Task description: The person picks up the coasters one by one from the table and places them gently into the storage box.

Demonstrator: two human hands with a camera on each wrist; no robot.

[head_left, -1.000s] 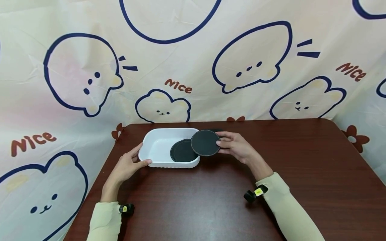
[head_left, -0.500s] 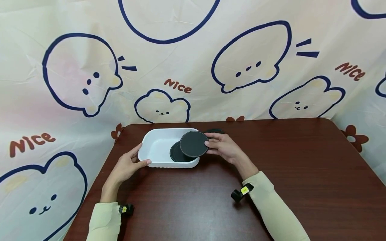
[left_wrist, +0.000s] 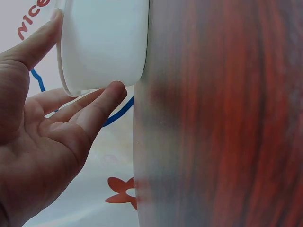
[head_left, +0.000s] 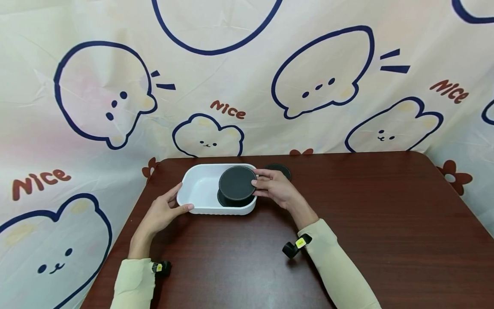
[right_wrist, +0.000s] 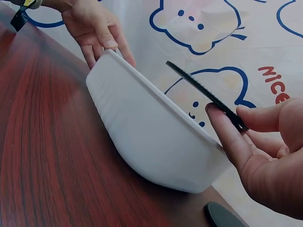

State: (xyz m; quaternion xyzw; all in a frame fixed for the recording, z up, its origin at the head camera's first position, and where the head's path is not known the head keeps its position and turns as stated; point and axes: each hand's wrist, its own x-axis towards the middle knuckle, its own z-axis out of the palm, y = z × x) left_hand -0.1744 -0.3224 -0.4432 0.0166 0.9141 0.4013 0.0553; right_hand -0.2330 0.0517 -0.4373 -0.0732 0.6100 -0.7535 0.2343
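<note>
A white plastic bin (head_left: 197,192) with rounded corners stands near the far edge of the table. My left hand (head_left: 159,213) holds its left end, thumb on the front corner and fingers at the side. With thumb and fingers, my right hand (head_left: 278,189) pinches the edge of a thin round black coaster (head_left: 236,182). That coaster is tilted and above the rim in the right wrist view. Beneath it, inside the bin at the right, lies more black round coaster (head_left: 222,201), mostly hidden.
Another black coaster (head_left: 284,170) lies on the dark wooden table (head_left: 247,253) behind my right hand, just right of the bin. A patterned cloth backdrop (head_left: 308,133) rises behind the table's far edge.
My right hand has moved left with the coaster, from beside the bin's right end to over its inside. The coaster on the table shows more. The left hand and bin stay put.
</note>
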